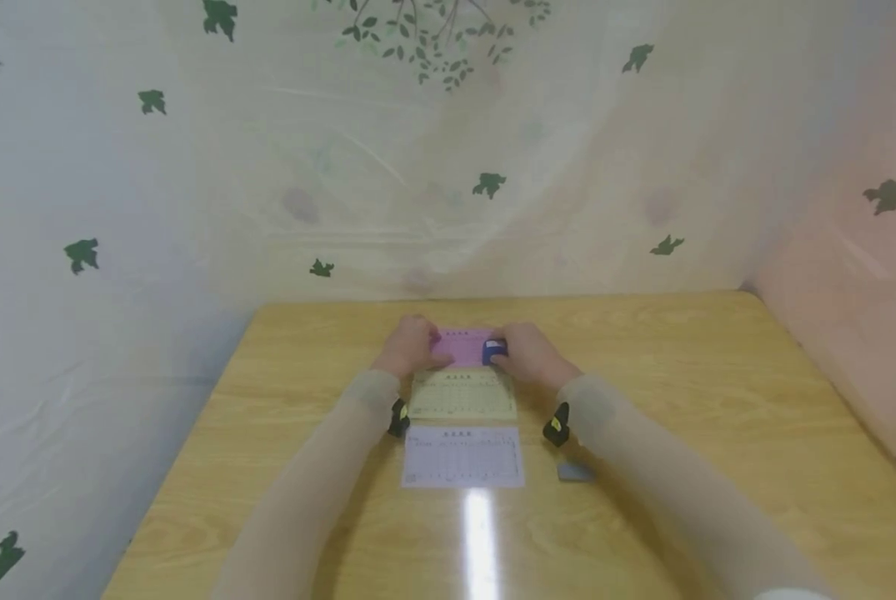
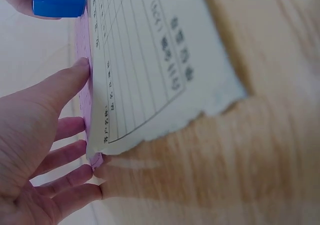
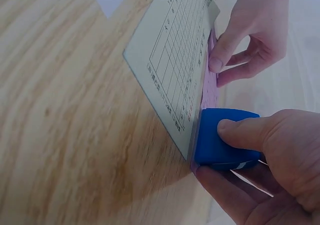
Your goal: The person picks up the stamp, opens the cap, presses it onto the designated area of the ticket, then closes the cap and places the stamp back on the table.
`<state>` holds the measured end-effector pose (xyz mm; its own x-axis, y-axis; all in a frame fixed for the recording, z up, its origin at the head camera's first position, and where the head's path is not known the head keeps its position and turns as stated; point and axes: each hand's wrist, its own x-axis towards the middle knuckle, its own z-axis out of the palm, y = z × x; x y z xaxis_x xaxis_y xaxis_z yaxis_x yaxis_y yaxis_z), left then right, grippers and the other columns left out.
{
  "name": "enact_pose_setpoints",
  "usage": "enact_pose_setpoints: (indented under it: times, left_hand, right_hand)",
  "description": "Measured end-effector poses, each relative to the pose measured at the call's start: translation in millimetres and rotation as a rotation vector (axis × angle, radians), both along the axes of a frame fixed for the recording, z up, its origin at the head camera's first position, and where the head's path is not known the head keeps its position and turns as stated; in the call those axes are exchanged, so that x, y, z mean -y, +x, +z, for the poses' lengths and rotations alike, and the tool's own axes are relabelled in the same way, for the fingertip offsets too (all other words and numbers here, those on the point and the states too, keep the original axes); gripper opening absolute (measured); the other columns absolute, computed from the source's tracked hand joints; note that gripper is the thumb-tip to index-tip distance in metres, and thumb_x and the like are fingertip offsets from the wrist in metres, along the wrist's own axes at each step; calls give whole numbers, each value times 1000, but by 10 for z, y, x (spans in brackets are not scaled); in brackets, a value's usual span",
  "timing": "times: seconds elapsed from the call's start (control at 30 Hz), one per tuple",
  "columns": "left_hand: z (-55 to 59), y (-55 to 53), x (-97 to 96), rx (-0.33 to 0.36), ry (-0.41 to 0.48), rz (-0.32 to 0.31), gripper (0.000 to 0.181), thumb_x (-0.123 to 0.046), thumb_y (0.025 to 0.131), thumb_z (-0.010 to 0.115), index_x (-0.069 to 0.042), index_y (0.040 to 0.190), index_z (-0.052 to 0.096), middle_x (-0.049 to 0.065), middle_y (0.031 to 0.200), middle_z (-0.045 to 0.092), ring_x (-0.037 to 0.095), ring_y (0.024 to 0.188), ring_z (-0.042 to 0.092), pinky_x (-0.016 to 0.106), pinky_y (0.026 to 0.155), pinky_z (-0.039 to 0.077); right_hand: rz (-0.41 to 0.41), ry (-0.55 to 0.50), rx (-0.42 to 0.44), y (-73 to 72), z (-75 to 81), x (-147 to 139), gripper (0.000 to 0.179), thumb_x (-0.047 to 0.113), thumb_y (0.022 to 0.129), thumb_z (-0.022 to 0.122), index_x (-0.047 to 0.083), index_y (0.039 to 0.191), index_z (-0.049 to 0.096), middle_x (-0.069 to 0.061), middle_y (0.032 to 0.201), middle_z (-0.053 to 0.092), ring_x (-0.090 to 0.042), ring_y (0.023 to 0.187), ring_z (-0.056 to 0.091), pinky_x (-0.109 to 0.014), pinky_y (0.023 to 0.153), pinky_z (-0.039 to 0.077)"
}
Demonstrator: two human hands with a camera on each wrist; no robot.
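Observation:
A pink printed slip point(image 1: 464, 347) lies on the table between both hands. My left hand point(image 1: 410, 347) rests on the left end of this slip, its thumb and fairly straight fingers touching the paper. At the slip's right end, my right hand point(image 1: 532, 357) grips a small blue block-like device point(image 3: 212, 141) between thumb and fingers. The device sits over the slip's edge; its exact kind cannot be told. Directly below the pink slip is a cream printed slip point(image 1: 464, 395), with a torn edge showing in the left wrist view.
A pale lavender printed slip point(image 1: 463, 458) lies nearer to me. To its right, a small flat grey piece point(image 1: 575, 472) sits on the wooden table point(image 1: 680, 400). Leaf-patterned cloth point(image 1: 387, 208) hangs behind the table. Black wrist cameras are strapped to both forearms.

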<state>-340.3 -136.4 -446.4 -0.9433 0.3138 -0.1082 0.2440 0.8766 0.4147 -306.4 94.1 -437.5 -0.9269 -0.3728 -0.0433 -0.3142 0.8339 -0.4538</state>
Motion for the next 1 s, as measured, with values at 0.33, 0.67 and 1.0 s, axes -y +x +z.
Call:
enact_pose_setpoints:
  times: [0.33,0.67,1.0]
  left_hand:
    - [27,96,34,16,24,31,60,-38,86,89,-1,130,71,15,130,70,32,118,66,48,109,57]
    - [36,229,59,62,149,82,67,-38,82,92,-1,133,69,15,131,70,34,121,67,50,112,56]
    - [134,496,98,-37,107,-1,48,-37,88,87,-7,124,77,11,128,75,33,126,64,50,115,53]
  right_hand:
    - [-78,-190,48,131,-49,-28,40,12,104,63,3,143,59,-19,137,67,-36,130,65,-53,117,52]
    - [-193,-359,43,286,82,-383,33,19,109,58,6,139,57,-16,136,65,-34,125,66,-51,110,57]
    - [-178,-250,-44,462,191,-555,38,12,106,61,-6,140,57,-28,138,64,-44,124,66,-55,106,59]
